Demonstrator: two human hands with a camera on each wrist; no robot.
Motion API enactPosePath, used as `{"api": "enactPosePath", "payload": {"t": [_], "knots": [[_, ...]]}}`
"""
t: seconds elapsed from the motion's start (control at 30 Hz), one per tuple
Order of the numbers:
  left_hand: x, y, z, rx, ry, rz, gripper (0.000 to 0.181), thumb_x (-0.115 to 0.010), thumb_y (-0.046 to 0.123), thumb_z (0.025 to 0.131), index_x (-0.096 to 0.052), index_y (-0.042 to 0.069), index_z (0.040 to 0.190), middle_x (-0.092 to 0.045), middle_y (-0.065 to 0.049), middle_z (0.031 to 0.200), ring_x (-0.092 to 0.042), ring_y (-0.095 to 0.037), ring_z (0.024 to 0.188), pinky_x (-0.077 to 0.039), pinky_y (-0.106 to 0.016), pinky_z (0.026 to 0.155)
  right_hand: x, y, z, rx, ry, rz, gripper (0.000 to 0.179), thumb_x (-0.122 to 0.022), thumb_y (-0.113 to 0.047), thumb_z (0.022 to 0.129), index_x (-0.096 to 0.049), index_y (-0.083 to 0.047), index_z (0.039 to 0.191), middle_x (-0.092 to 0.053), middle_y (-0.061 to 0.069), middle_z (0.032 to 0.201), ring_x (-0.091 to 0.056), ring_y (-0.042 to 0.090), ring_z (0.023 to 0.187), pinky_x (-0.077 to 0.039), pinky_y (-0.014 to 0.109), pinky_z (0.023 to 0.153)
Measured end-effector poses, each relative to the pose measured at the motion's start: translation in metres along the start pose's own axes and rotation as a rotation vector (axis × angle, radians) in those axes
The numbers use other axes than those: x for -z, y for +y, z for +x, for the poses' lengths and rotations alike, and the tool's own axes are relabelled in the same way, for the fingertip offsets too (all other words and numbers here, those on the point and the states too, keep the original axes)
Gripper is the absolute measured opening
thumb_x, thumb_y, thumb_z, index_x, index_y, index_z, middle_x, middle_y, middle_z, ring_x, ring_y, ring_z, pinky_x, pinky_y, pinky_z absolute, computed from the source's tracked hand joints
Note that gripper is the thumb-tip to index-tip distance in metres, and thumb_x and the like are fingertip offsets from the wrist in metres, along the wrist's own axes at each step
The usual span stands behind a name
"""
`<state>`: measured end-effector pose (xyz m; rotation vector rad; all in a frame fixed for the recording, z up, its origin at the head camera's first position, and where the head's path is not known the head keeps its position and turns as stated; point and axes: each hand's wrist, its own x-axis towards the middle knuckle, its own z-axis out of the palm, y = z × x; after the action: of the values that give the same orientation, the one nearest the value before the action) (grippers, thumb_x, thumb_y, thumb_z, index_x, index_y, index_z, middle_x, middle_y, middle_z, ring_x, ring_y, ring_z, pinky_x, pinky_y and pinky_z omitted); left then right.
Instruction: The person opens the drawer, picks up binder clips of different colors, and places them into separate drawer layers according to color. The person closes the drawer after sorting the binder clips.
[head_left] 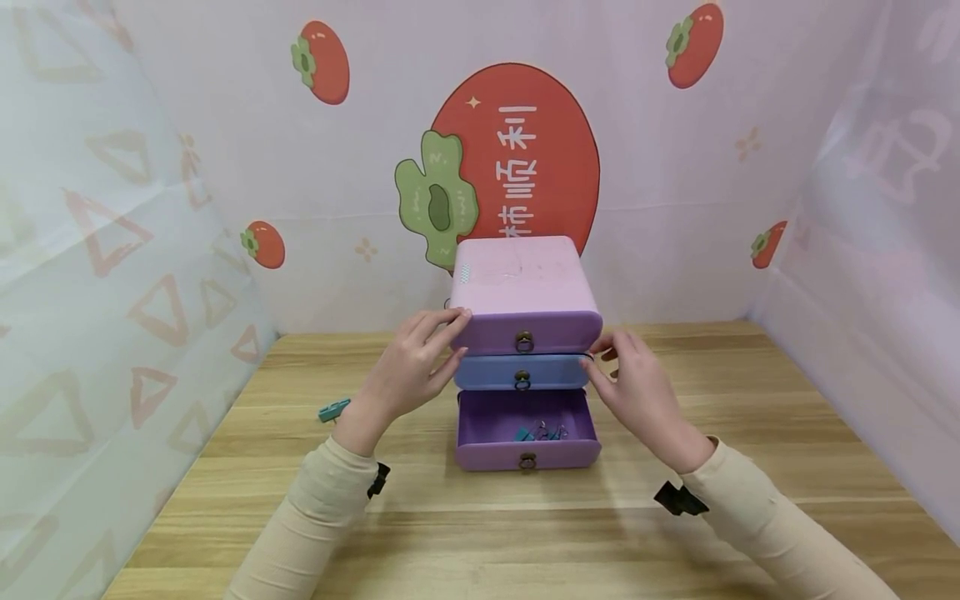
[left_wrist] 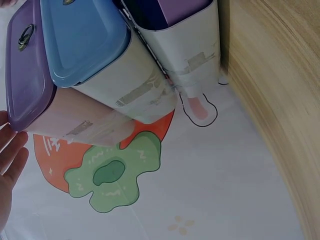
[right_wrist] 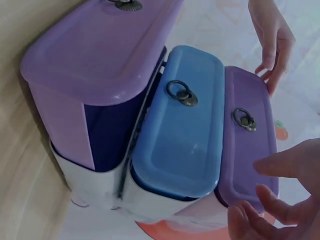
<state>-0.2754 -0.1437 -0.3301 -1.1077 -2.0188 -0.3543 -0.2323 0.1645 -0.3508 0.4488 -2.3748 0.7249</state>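
A stacked three-drawer box stands upright in the head view. Its top drawer [head_left: 487, 335] is purple and closed, the middle drawer [head_left: 487, 372] is blue and closed, and the bottom drawer [head_left: 487, 456] is purple and pulled out. Inside the bottom drawer lie several teal binder clips [head_left: 524, 434]. My left hand [head_left: 411, 360] touches the top drawer's left side and corner with extended fingers. On the other side, my right hand [head_left: 637, 387] has loosely bent fingers beside the top and middle drawers' right edges. In the right wrist view, the right hand [right_wrist: 285, 195] appears beside the top drawer [right_wrist: 247, 150].
A teal clip [head_left: 333, 410] lies on the wooden table [head_left: 525, 533], left of the box near my left wrist. Ring handles [head_left: 524, 342] hang on the drawer fronts. Behind the box is a white backdrop [head_left: 360, 183] printed with persimmons.
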Motion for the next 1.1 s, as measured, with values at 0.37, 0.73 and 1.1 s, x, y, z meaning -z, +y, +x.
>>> {"api": "enactPosePath", "payload": {"t": [0.37, 0.73, 1.1], "knots": [[0.001, 0.001, 0.000, 0.003, -0.008, -0.009, 0.045, -0.063, 0.015, 0.088, -0.056, 0.000, 0.130, -0.059, -0.015, 0.124, -0.056, -0.029, 0.107, -0.049, -0.038, 0.092, 0.004, -0.001, 0.019, 0.069, 0.193, 0.016, 0.049, -0.074, -0.017, 0.082, -0.053, 0.003, 0.121, -0.054, 0.020, 0.112, -0.052, 0.031, 0.099, -0.051, 0.041, 0.078], [0.001, 0.001, -0.002, -0.015, -0.001, -0.019, 0.046, -0.065, 0.013, 0.087, -0.055, -0.001, 0.130, -0.058, -0.016, 0.128, -0.057, -0.028, 0.109, -0.050, -0.037, 0.093, 0.001, -0.002, 0.033, 0.151, 0.193, 0.044, 0.030, -0.070, -0.012, 0.086, -0.065, 0.000, 0.114, -0.065, 0.016, 0.111, -0.060, 0.032, 0.103, -0.051, 0.047, 0.086], [0.010, 0.000, -0.010, -0.025, 0.080, 0.012, 0.044, -0.065, 0.010, 0.085, -0.057, -0.003, 0.126, -0.060, -0.017, 0.123, -0.057, -0.030, 0.109, -0.050, -0.037, 0.093, 0.001, 0.004, 0.035, 0.182, 0.173, 0.038, 0.028, -0.070, -0.005, 0.084, -0.067, -0.003, 0.112, -0.066, 0.014, 0.113, -0.060, 0.030, 0.103, -0.052, 0.046, 0.086]]}}
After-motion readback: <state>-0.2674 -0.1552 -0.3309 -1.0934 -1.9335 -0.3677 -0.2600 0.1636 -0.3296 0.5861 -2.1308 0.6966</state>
